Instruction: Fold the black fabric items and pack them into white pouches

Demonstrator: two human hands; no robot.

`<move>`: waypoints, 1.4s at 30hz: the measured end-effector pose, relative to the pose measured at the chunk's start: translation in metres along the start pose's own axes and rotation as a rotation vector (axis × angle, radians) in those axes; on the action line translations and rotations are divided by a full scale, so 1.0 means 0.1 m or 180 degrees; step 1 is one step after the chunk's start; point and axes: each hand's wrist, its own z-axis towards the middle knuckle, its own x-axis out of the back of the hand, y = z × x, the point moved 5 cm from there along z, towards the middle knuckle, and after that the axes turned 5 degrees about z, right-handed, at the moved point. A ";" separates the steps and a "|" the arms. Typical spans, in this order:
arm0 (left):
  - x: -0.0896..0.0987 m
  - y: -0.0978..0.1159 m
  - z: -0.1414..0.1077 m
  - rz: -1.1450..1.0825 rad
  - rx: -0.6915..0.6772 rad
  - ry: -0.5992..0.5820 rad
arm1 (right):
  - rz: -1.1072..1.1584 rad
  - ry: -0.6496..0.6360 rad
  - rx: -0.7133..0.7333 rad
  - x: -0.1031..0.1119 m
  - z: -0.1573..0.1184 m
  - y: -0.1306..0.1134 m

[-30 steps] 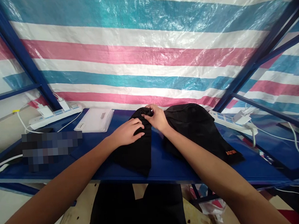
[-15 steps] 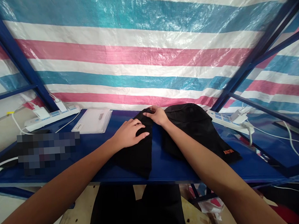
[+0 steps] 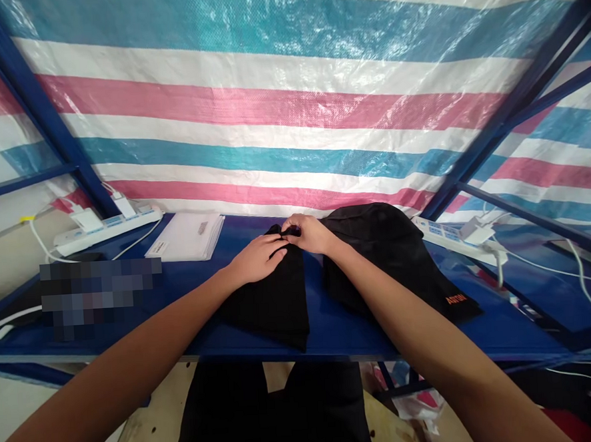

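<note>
A folded black garment lies on the blue tabletop in front of me, its narrow end away from me. My right hand pinches the cloth at that far end, where a small fold is raised. My left hand rests flat on the upper left part of the same garment, thumb apart, its fingertips close to the right fingers. Just right of it, partly behind my right forearm, spreads a second black garment with orange lettering near its lower right corner.
Left of the hands are a stack of white envelopes and a white power strip with chargers. Another power strip with cables sits on the right. Blue frame posts and a striped plastic sheet bound the blue table.
My right hand has turned and closed further on the garment's far end, lifting a fold of cloth. My left hand has flattened and its fingertips have come nearer to that end.
</note>
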 end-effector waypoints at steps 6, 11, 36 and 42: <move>0.28 -0.22 0.08 -0.0276 0.0417 0.1071 | 0.0606 -0.0454 -0.0477 0.06 -0.10 0.10; 0.15 -0.34 0.23 -0.0625 0.0497 0.0497 | 0.1332 -0.0464 -0.0696 -0.03 -0.07 0.19; 0.42 -0.44 0.10 -0.0426 -0.0285 0.0342 | 0.0264 -0.0308 0.0518 -0.20 -0.06 -0.05; 0.46 -0.35 -0.01 -0.0276 -0.0143 0.0055 | 0.0764 -0.0491 -0.0073 -0.17 -0.08 0.16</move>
